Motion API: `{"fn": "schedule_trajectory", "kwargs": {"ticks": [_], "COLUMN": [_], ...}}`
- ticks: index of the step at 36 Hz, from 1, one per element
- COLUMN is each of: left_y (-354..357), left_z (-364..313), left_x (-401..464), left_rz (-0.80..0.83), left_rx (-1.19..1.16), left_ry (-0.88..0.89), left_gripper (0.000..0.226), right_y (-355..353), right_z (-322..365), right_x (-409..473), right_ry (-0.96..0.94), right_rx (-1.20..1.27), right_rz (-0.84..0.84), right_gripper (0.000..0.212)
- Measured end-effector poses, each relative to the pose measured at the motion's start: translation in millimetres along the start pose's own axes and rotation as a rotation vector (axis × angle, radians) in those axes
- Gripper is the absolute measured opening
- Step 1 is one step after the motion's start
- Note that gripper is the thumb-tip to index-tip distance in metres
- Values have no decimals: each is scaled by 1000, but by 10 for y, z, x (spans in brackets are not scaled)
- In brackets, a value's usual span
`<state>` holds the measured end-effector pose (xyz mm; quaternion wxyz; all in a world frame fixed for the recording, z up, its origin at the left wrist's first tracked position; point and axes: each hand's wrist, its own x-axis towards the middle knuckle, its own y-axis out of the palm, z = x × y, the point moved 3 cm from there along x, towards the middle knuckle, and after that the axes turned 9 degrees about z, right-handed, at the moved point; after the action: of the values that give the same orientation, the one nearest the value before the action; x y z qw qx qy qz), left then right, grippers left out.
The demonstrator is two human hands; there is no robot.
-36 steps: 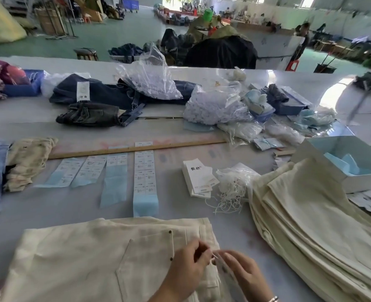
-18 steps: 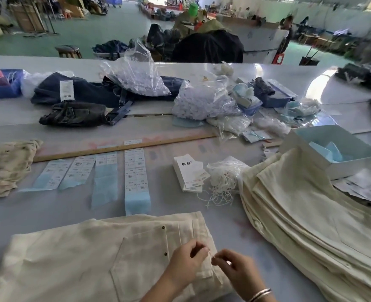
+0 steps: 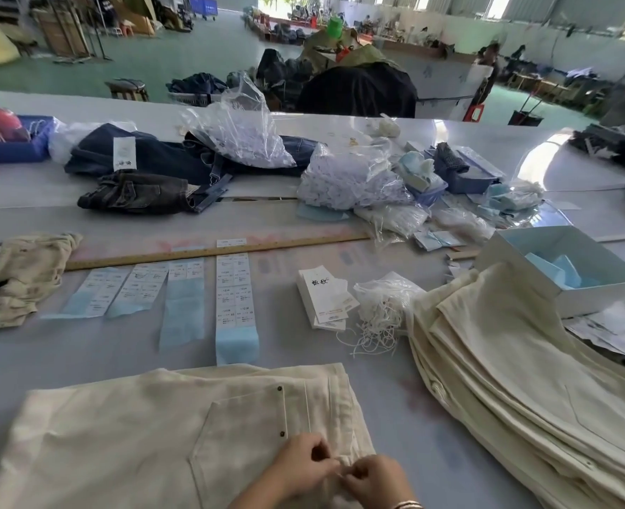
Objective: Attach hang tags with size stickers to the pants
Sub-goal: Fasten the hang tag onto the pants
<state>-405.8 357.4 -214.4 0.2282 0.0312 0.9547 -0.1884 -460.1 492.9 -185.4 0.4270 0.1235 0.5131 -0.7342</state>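
Observation:
Cream pants point(image 3: 138, 431) lie flat at the near edge of the table, back pocket up. At their waistband my left hand point(image 3: 303, 468) and my right hand point(image 3: 373, 479) meet, fingers curled, pinching a thin white string between them; the string is barely visible. A small pile of white hang tags point(image 3: 325, 297) sits mid-table beside a tangle of white strings point(image 3: 380, 314). Strips of size stickers point(image 3: 233, 299) on blue backing lie in a row below a wooden ruler point(image 3: 215, 250).
A stack of folded cream pants point(image 3: 523, 380) fills the right side. A white box point(image 3: 564, 266) with blue paper stands behind it. Plastic bags point(image 3: 347, 181), dark jeans point(image 3: 145, 159) and a blue bin point(image 3: 17, 141) crowd the far table. A crumpled cream cloth point(image 3: 28, 273) lies left.
Both hands have drawn closer together at the waistband and sit lower in the frame. The view has shifted slightly; the pants have not moved.

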Motion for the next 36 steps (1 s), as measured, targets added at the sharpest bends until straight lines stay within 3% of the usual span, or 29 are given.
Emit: {"fn": "schedule_trajectory", "kwargs": {"ticks": [3, 5, 7, 10, 12, 14, 17, 20, 22, 23, 28, 34, 36], "left_y": [-52, -83, -119, -158, -156, -129, -108, -132, -133, -131, -169, -164, -134], "left_z": [-5, -22, -30, 9, 49, 80, 104, 141, 159, 166, 170, 65, 28], "left_x": [6, -8, -40, -88, -104, -120, -136, -140, -141, -144, -173, -161, -146], "left_rz": [60, 95, 102, 61, 10, -31, -92, -178, -190, -193, -227, -184, -150], "left_rx": [-151, -178, -236, -357, -414, -446, -439, -396, -396, -412, -587, -691, -689], "left_ry": [-17, -9, 14, 33, 36, 42, 38, 28, 20, 14, -62, -89, -90], "left_gripper": [23, 18, 19, 20, 19, 20, 18, 19, 21, 20, 16, 12, 12], "right_y": [-24, -27, -2, -4, 11, 55, 67, 45, 21, 1, -238, -365, -343], "right_z": [78, 100, 91, 189, 207, 173, 198, 184, 184, 167, 50, -46, -64], "right_x": [51, 66, 113, 57, 56, 89, 58, 63, 60, 57, -21, -10, 6], "right_ry": [-13, -12, -19, -41, -53, -38, -46, -78, -81, -79, -79, -45, -34], "right_rx": [-2, 33, 55, 102, 121, 157, 205, 216, 203, 204, 288, 146, 158], "right_rz": [-34, -87, -136, -156, -176, -186, -189, -182, -154, -151, -250, -245, -224], "right_gripper": [33, 11, 23, 8, 46, 55, 40, 43, 14, 13, 41, 66, 59]}}
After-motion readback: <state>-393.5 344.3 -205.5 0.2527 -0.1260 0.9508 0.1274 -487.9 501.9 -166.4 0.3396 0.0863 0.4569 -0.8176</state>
